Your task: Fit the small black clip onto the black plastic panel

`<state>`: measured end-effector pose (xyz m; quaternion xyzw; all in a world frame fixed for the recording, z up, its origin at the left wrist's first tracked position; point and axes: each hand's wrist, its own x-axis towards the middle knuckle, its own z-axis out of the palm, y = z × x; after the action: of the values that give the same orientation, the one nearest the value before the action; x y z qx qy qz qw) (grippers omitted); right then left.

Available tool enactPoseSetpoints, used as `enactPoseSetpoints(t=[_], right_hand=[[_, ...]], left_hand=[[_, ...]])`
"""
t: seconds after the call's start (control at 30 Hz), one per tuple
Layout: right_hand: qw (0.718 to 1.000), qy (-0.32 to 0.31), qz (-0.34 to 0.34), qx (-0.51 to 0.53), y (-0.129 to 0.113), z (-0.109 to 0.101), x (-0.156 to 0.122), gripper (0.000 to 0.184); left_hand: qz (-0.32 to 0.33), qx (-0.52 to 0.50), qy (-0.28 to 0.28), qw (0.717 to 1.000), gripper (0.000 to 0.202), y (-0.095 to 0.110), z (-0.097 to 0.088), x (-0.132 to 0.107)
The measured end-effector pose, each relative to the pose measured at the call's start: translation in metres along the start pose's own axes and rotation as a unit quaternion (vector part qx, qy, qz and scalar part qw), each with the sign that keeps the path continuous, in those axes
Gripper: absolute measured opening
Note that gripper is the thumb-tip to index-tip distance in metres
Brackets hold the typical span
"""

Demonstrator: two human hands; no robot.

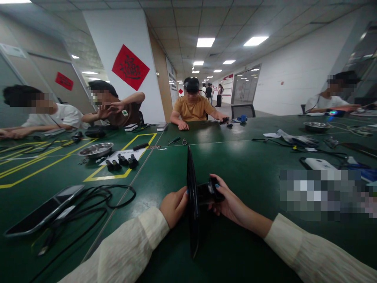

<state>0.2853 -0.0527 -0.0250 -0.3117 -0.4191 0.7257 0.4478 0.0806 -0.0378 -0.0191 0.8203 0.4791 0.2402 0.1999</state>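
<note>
A thin black panel (192,196) stands on edge on the green table (244,165), seen edge-on. My left hand (173,206) is closed against its left face. My right hand (226,198) is wrapped round a small black part (209,192) that sticks out of the panel's right face. Both wrists rest near the table's front, in cream sleeves.
A phone (41,214) and black cables (97,200) lie at my left. Farther left stand a metal dish (96,150) and small black parts (121,162) in a yellow-taped box. Other people sit across and at both sides. White devices and cables (318,163) lie at right.
</note>
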Motion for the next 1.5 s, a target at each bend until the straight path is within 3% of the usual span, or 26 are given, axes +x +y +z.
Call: enactPoseSetpoints(t=[0.73, 1.2, 1.5], right_hand=[[1.0, 0.006, 0.002, 0.0, 0.0015, -0.0026, 0.0009, 0.059], [1.0, 0.02, 0.005, 0.015, 0.0006, -0.0008, 0.0009, 0.054], [1.0, -0.003, -0.003, 0.026, 0.0032, -0.0049, 0.0003, 0.055]], left_hand=[[-0.006, 0.045, -0.016, 0.999, 0.036, 0.0065, -0.0028, -0.0009], [-0.007, 0.035, -0.029, 0.999, 0.041, 0.0052, -0.0024, -0.0009], [-0.004, 0.002, -0.025, 1.0, 0.045, 0.0077, -0.0044, 0.0004]])
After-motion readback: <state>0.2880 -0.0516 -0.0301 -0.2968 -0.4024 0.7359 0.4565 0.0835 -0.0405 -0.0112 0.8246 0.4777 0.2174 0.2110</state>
